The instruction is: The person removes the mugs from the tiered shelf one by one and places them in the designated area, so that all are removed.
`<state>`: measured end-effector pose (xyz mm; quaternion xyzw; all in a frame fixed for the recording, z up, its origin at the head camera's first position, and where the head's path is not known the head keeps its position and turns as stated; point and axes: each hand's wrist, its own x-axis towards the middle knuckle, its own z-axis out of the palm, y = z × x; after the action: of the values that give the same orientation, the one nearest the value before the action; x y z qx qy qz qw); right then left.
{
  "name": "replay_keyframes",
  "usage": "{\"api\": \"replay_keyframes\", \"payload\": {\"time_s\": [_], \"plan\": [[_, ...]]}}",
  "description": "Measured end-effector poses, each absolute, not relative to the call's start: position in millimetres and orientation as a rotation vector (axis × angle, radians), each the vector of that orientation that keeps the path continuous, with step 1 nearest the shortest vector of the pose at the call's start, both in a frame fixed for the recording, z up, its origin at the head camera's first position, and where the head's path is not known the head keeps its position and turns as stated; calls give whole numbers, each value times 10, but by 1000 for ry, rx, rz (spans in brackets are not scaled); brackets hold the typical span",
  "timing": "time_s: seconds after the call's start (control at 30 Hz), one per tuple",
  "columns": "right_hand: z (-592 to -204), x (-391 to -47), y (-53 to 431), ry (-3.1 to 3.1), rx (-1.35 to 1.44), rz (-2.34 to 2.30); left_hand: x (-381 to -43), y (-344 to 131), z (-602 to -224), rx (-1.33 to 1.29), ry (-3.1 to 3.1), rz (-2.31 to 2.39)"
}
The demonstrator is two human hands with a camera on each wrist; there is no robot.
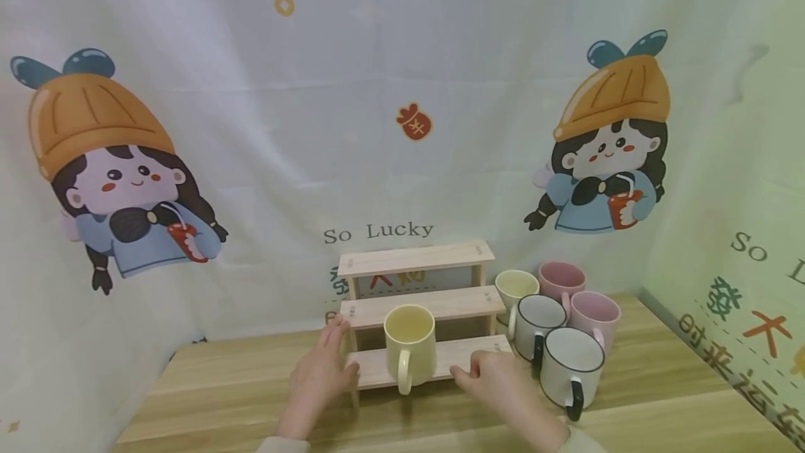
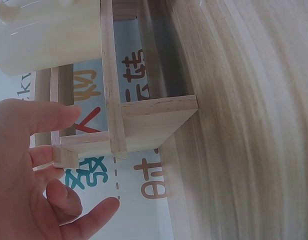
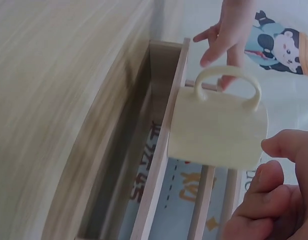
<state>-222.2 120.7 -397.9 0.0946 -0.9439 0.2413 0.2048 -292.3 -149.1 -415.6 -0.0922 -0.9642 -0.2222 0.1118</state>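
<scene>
A pale yellow mug (image 1: 410, 344) stands upright on the lowest step of a three-step wooden rack (image 1: 428, 305), its handle facing me. My left hand (image 1: 319, 369) is at the rack's left end, fingertips right at the end of the middle step; in the left wrist view its thumb (image 2: 54, 116) is stretched out and its fingers are loosely bent. On the mug's other side, my right hand (image 1: 499, 383) hovers in front of the lowest step with fingers loosely curled and nothing in them. Its thumb tip lies close to the mug's rim in the right wrist view.
Right of the rack several mugs stand close together: a light yellow mug (image 1: 516, 286), two pink mugs (image 1: 562, 278), and two white mugs (image 1: 569, 376) with dark rims. The wooden table (image 1: 251, 383) meets a printed cloth backdrop (image 1: 264, 159) behind and at the sides.
</scene>
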Motion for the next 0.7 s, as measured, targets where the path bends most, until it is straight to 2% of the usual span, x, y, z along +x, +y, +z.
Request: {"api": "replay_keyframes", "payload": {"time_s": [0.43,0.7], "plan": [[-3966,-2300,870,-2569,409,581,-2917,-1484,-4152,-280,-2812,-663],[-3958,-2363,625,-2581,378,484,-2915,-1490,-4156,-282,-2810,-652]]}}
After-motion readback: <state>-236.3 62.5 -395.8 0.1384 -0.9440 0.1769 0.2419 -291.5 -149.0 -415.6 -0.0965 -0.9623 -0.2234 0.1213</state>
